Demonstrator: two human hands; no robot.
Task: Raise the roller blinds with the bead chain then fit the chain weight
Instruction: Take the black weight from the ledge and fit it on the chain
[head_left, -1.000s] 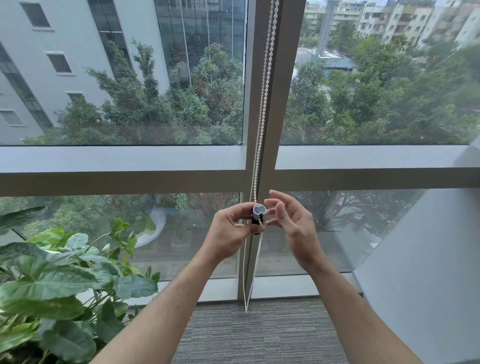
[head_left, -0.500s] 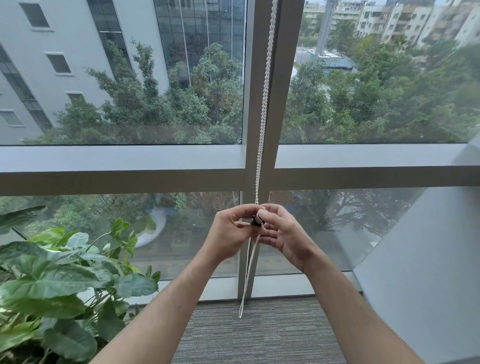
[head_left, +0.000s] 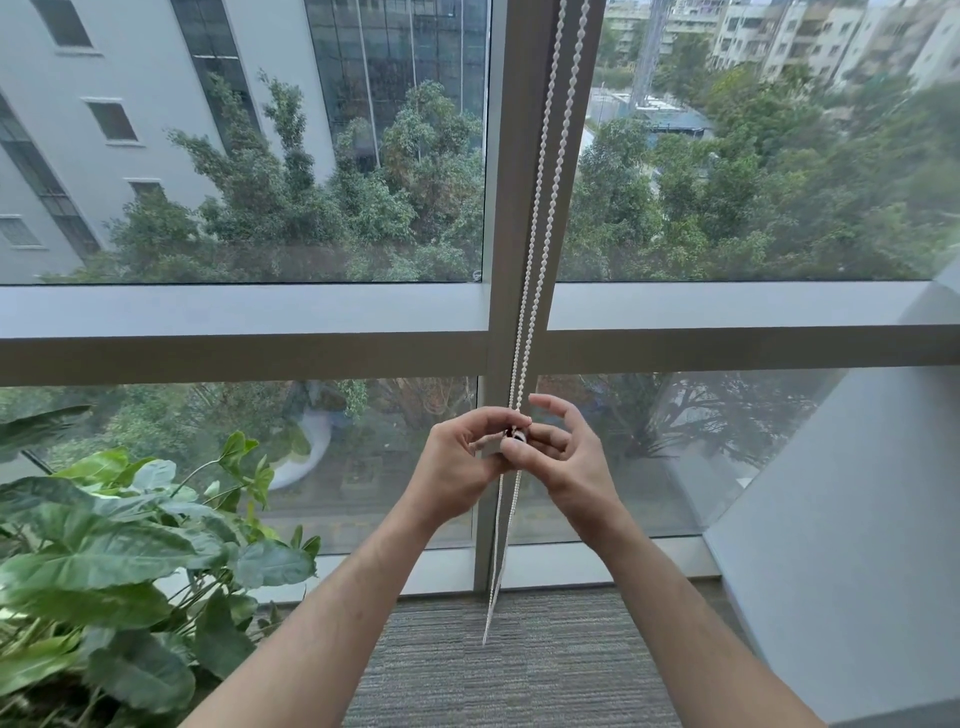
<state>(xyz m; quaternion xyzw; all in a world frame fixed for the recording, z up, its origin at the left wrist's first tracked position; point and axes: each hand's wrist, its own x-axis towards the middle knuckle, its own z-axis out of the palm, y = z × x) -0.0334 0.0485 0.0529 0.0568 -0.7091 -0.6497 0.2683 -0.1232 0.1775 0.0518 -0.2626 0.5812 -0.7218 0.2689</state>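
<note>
A white bead chain (head_left: 540, 208) hangs in two strands in front of the grey window mullion (head_left: 511, 156) and loops down near the carpet. A small dark chain weight (head_left: 518, 435) sits on the chain at chest height, mostly hidden by fingers. My left hand (head_left: 457, 467) pinches the weight from the left. From the right, my right hand (head_left: 563, 457) has its thumb and lower fingers on the weight, with the index finger lifted. The blind itself is out of view above.
A large leafy potted plant (head_left: 119, 561) fills the lower left. A white angled wall (head_left: 852, 545) stands at the right. Grey carpet (head_left: 519, 675) lies below, and the window glass and horizontal frame bar (head_left: 234, 338) are just ahead.
The weight was plainly visible in my left hand a second ago; my right hand closed in and both hands now cover it. The two chain strands have spread apart again above the hands.
</note>
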